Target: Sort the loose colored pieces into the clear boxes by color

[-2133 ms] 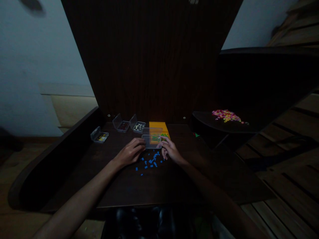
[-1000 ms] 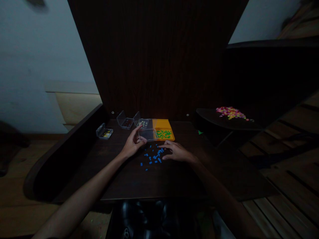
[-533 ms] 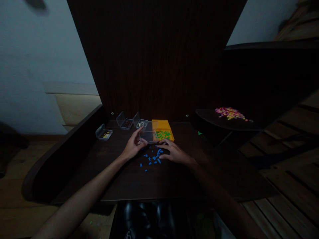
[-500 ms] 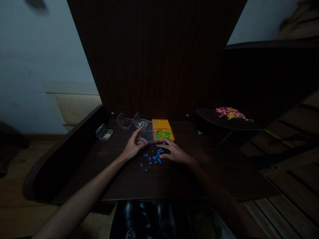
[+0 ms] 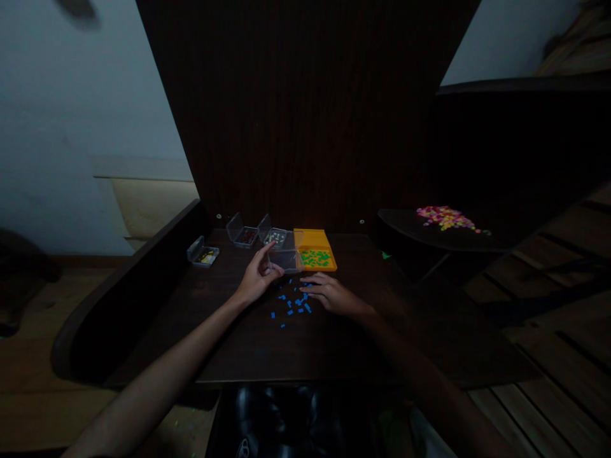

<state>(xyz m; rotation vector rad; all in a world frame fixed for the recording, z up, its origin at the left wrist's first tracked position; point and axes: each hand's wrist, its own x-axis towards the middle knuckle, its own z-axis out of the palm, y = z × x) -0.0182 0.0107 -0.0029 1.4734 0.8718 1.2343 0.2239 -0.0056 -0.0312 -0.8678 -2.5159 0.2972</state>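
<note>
My left hand [image 5: 256,282] grips the near left corner of a small clear plastic box [image 5: 286,259] with its lid up, index finger raised along its side. My right hand [image 5: 329,294] lies low on the dark table [image 5: 238,343], fingers curled over several small blue pieces [image 5: 291,304] scattered just in front of the box. What the fingertips pinch, if anything, is too dark to see. Right behind the clear box sits an orange tray [image 5: 315,249] with green pieces in it.
Three more clear boxes stand open at the back left: one with yellow pieces [image 5: 203,253], one with dark red pieces [image 5: 242,233], one with white pieces [image 5: 273,235]. A pile of pink and yellow pieces [image 5: 445,217] lies on a side shelf at right. A dark wooden panel rises behind.
My right hand has slid from the clear box's right edge down onto the blue pieces. My left hand stays on the box, which shifted slightly left of the orange tray.
</note>
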